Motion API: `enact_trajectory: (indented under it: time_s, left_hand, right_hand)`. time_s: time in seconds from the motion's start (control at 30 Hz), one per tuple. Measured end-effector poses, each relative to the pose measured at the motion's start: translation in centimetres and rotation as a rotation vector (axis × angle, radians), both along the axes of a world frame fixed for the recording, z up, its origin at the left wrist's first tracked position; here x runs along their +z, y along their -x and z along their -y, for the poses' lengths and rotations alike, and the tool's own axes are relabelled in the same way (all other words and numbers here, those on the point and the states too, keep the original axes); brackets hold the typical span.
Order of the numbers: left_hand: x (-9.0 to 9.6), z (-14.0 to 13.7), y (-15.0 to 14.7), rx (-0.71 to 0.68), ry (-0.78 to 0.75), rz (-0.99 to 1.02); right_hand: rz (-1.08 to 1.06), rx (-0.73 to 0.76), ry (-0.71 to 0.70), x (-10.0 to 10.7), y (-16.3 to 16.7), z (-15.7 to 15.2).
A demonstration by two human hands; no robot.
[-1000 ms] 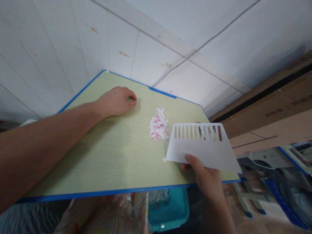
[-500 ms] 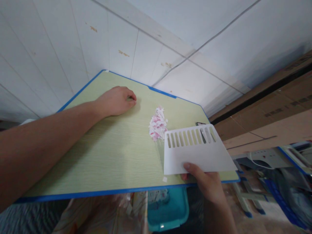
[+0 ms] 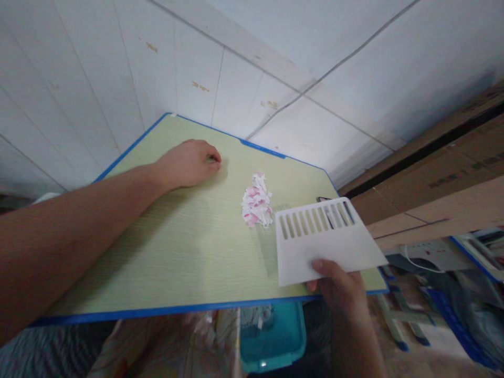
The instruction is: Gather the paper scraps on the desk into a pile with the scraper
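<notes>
Plain workroom: blue-edged desk (image 3: 189, 236), cardboard boxes (image 3: 444, 181)

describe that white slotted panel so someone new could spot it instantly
Find the pale green table edged in blue. Towards its right end, the right hand grips a flat white panel. Unlike the nearby heap of pink-and-white scraps, it is one broad piece with a row of slots.
</notes>
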State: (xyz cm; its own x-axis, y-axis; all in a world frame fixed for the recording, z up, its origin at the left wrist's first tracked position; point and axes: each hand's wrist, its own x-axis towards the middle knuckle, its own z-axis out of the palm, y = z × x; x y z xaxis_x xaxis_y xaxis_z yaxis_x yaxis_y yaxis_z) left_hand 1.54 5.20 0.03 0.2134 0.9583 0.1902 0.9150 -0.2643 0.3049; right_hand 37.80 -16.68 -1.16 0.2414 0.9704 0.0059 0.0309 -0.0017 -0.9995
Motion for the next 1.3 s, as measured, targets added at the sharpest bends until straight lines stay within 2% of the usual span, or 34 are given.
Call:
enact_trajectory:
  time_s: [0.13, 0.23, 0.5, 0.93, 1.03, 1.17, 1.3]
  left_hand:
    - [0.1, 0.2, -0.1, -0.012, -0.009, -0.011]
    - [0.1, 0.1, -0.1, -0.008, -0.029, -0.013]
    - [-0.2, -0.2, 0.1, -0.002, -0.022, -0.025]
    - [-0.3, -0.3, 0.1, -0.013, -0.033, -0.014]
    - [-0.2, -0.2, 0.0, -0.014, -0.037, -0.024]
    - [0.0, 0.0, -0.1, 0.001, -0.012, -0.019]
    - [0.1, 0.0, -0.1, -0.011, -0.023, -0.001]
  right_hand:
    - [0.058, -0.267, -0.16, -0.8, -0.8, -2.2]
    - [0.169, -0.312, -0.146, -1.5, -1.5, -2.8]
    - [0.32, -0.316, -0.072, -1.6, -1.7, -1.9]
    - [0.558, -0.062, 0.047, 0.3, -0.6, -1.0]
    - [0.505, -0.053, 0.041, 0.4, -0.2, -0.8]
    - [0.344, -0.131, -0.011, 1.1, 1.2, -0.4]
    - [0.366, -0.114, 0.057, 2.1, 2.2, -0.3]
